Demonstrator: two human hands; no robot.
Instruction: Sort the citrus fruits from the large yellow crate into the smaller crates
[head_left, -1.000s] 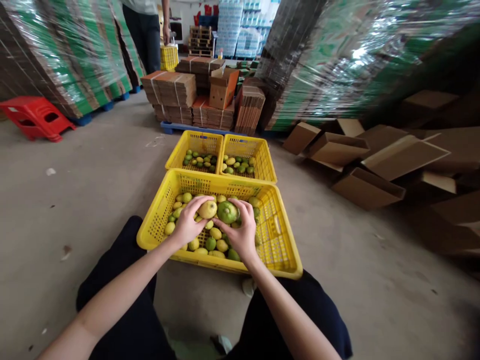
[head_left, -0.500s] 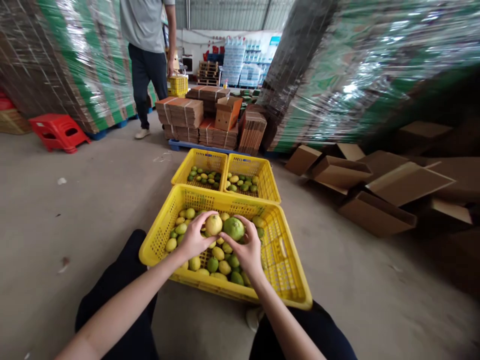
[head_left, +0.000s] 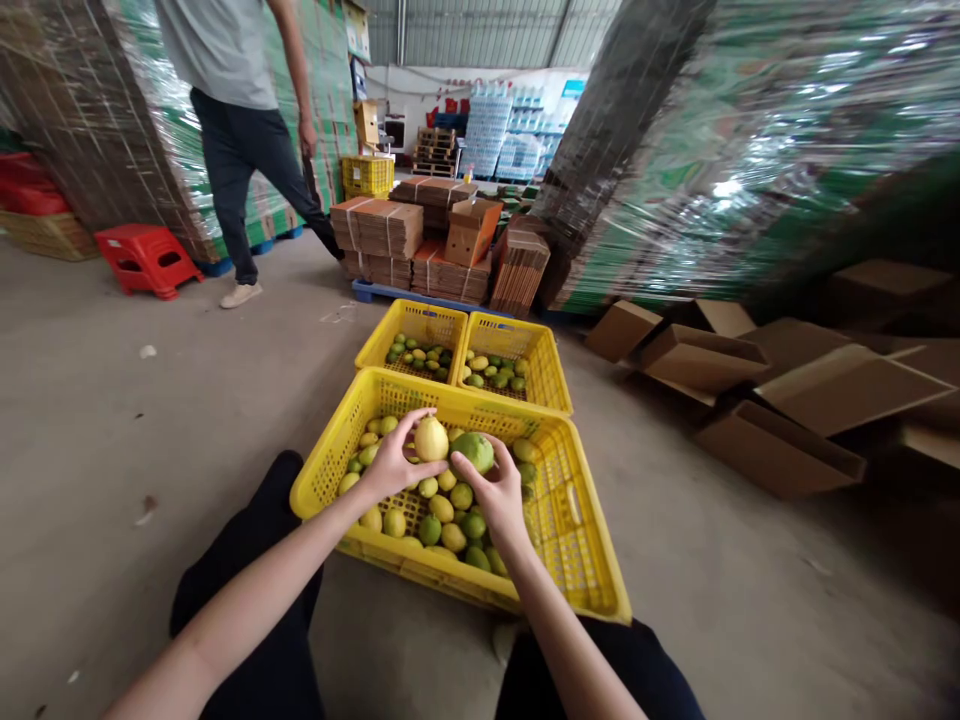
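My left hand (head_left: 399, 462) grips a pale yellow lemon (head_left: 431, 439) between thumb and fingers. Just to its right, my right hand (head_left: 498, 490) has its thumb and fingers round a green lemon (head_left: 473, 453). Both fruits are held up above the large yellow crate (head_left: 592, 530), which stands between my knees. Yellow and green lemons (head_left: 441, 509) cover much of its bottom. Beyond it, two smaller-looking yellow crates, the left one (head_left: 367, 345) and the right one (head_left: 559, 378), stand side by side with several lemons in each.
Flattened cardboard stacks (head_left: 382, 228) lie on a blue pallet past the crates. Open cardboard boxes (head_left: 780, 445) are heaped at the right. At the left are a red stool (head_left: 146, 262) and a walking person (head_left: 251, 140). Wrapped stacks rise on both sides.
The view has shifted, so the crates appear slightly further right. The person at the left has stepped closer, legs now spread. Both fruits remain in my hands, turned a little.
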